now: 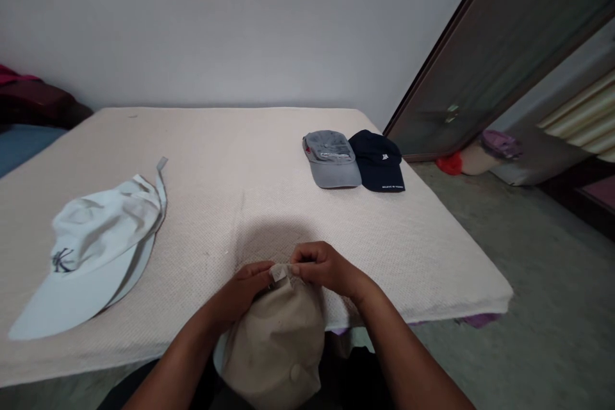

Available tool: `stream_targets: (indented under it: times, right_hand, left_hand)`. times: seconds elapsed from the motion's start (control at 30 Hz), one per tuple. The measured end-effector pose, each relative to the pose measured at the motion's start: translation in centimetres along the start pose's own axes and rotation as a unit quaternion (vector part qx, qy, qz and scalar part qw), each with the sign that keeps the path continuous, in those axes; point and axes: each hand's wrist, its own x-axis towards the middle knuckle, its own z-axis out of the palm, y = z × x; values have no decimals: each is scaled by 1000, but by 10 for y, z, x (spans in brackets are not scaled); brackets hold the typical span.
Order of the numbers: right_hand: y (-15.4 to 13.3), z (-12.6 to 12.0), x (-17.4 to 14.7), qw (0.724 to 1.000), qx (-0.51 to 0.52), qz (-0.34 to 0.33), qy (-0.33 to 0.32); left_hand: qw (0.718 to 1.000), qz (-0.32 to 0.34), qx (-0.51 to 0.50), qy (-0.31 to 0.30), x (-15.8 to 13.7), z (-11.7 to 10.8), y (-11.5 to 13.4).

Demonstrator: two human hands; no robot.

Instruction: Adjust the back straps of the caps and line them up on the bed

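Beige, a cap (276,352) sits just below the left hand (244,291) and right hand (321,264), its edge pinched by both. White caps (98,227) lie to their left, a grey cap (331,159) and navy cap (377,160) beyond the right hand.

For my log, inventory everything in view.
held cap: 1, beige, bottom centre
embroidered cap: 1, white, left; second brim beneath
faded cap: 1, grey, back right
dark cap: 1, navy, beside faded cap
cover: 1, cream, centre
wall: 1, pale, back
panel: 1, dark, right
floor: 1, grey, right
pleated cloth: 1, cream, right
bundle: 1, purple, right
item: 1, red, beside bundle
flat cloth: 1, blue, left
object: 1, maroon, left
left hand: 1, bare, on held cap
right hand: 1, bare, on held cap
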Motion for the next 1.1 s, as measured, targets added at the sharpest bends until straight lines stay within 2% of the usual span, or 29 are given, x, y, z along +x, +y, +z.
stream_targets:
  times: [0.13,0.37,0.47,0.63,0.83,0.97,1.1]
  right_hand:
    - [-2,2,0,1000,8,9,-2]
    - [-4,11,-1,996,54,16,64]
    - [-7,14,-3,998,34,9,55]
    - [-10,22,-6,997,-30,-9,65]
    - [-16,34,-9,997,9,8,72]
    - [-24,39,-14,999,20,27,42]
    - [-27,44,-16,998,25,29,51]
  left_hand:
    - [1000,1,-19,-4,-2,0,-2]
    - [999,9,-36,-23,-4,-3,-8]
    - [999,11,-27,-23,-7,-3,-9]
    - [999,40,1,19,-14,-4,-9]
    - [996,64,53,19,-25,-6,-7]
    - [998,59,20,12,-29,-9,-13]
    - [998,61,-15,9,-31,-10,-19]
